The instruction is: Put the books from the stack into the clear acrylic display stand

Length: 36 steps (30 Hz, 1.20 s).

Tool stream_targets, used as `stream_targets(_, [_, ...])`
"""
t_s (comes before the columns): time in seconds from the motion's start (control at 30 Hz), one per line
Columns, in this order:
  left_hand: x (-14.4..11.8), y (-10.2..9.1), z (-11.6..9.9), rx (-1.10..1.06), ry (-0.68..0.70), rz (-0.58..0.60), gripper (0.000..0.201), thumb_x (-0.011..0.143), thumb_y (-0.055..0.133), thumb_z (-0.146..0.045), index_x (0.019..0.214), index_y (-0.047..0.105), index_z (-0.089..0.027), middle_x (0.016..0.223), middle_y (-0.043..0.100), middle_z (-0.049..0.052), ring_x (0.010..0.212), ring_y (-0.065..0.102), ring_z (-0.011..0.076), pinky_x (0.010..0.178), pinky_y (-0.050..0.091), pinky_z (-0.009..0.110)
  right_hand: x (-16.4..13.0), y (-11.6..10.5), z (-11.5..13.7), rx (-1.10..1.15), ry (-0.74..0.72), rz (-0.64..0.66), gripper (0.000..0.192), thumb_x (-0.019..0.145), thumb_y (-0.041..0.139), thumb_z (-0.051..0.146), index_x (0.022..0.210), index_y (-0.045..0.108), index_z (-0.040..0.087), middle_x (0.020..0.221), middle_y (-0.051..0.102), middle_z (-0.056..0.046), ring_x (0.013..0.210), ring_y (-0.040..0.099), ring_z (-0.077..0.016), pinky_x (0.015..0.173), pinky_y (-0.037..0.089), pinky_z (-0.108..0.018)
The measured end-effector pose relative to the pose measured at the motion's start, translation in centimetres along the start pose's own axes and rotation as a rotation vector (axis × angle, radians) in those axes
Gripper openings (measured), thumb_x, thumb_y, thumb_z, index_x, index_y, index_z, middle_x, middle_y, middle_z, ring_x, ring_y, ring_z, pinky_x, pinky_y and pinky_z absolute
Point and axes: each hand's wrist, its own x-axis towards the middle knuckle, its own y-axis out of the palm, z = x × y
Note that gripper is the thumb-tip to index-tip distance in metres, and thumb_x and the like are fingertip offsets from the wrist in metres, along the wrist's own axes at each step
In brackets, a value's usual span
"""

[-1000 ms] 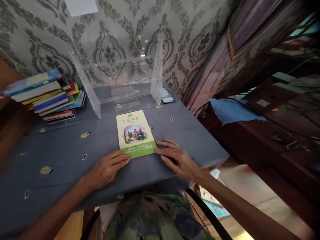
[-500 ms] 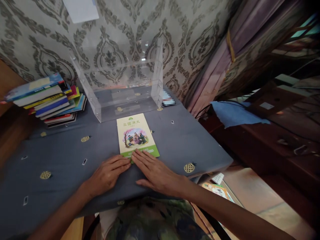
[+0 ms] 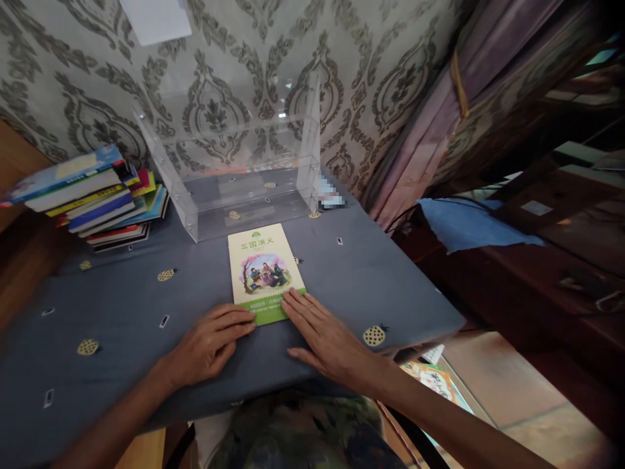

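Setting: a tabletop under a grey cloth is standing against a patterned wall.
Book: a green-edged book is lying flat near the front edge, cover up, just before a clear plastic stand.
Left hand: lying flat, grip loose and holding nothing, fingertips touching the book's near left corner.
Right hand: lying flat, grip wide, fingers resting on the near right corner.
Surroundings: a stack of books is sitting far left.
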Motion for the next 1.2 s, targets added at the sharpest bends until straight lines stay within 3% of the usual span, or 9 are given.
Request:
stream_targets(0.17, [1.0, -0.2, 1.6, -0.026, -0.008, -0.027, 0.039, 0.091, 0.045, -0.004, 0.123, 0.063, -0.019, 0.118, 0.069, 0.012, 0.115, 0.062, 0.0219, 0.095, 0.055, 0.042, 0.0, -0.1, 0.0, 0.008, -0.001, 0.004, 0.077, 0.097, 0.055, 0.038, 0.158, 0.016, 0.011, 0.159, 0.030, -0.020, 0.150, 0.023, -0.0291, 0.121, 0.031, -0.053])
stream_targets(0.57, [4.3, -0.4, 7.7, 0.077, -0.064, -0.123, 0.035, 0.096, 0.044, -0.012, 0.121, 0.067, -0.018, 0.117, 0.070, 0.012, 0.109, 0.064, 0.0224, 0.093, 0.055, 0.044, 0.1, -0.2, 0.0, 0.009, 0.009, 0.034, 0.075, 0.096, 0.057, 0.039, 0.157, 0.021, 0.011, 0.161, 0.027, -0.019, 0.151, 0.020, -0.0292, 0.121, 0.030, -0.054])
stream_targets(0.8, [6.0, 0.3, 10.7, 0.217, -0.201, -0.116, 0.038, 0.099, 0.046, -0.033, 0.128, 0.064, -0.016, 0.130, 0.064, 0.014, 0.124, 0.058, 0.0266, 0.106, 0.048, 0.051, 0.0, -0.3, -0.1, 0.002, -0.001, 0.021, 0.075, 0.097, 0.055, 0.038, 0.158, 0.018, 0.013, 0.160, 0.027, -0.017, 0.151, 0.021, -0.0274, 0.122, 0.030, -0.051])
stream_targets(1.0, [5.7, 1.1, 11.3, 0.259, -0.244, -0.082, 0.050, 0.099, 0.045, -0.044, 0.139, 0.054, -0.015, 0.144, 0.054, 0.014, 0.138, 0.046, 0.0270, 0.116, 0.038, 0.052, 0.0, 0.1, -0.2, -0.025, -0.012, 0.014, 0.076, 0.097, 0.056, 0.038, 0.157, 0.018, 0.011, 0.160, 0.027, -0.019, 0.151, 0.020, -0.0285, 0.121, 0.030, -0.052])
stream_targets(1.2, [5.5, 1.2, 11.2, 0.253, -0.246, -0.075, 0.051, 0.100, 0.044, -0.044, 0.139, 0.053, -0.013, 0.146, 0.053, 0.016, 0.140, 0.043, 0.0268, 0.117, 0.036, 0.051, 0.4, -0.3, 0.1, -0.058, -0.014, 0.040, 0.072, 0.095, 0.059, 0.041, 0.152, 0.032, 0.006, 0.157, 0.034, -0.022, 0.149, 0.025, -0.0313, 0.120, 0.032, -0.053])
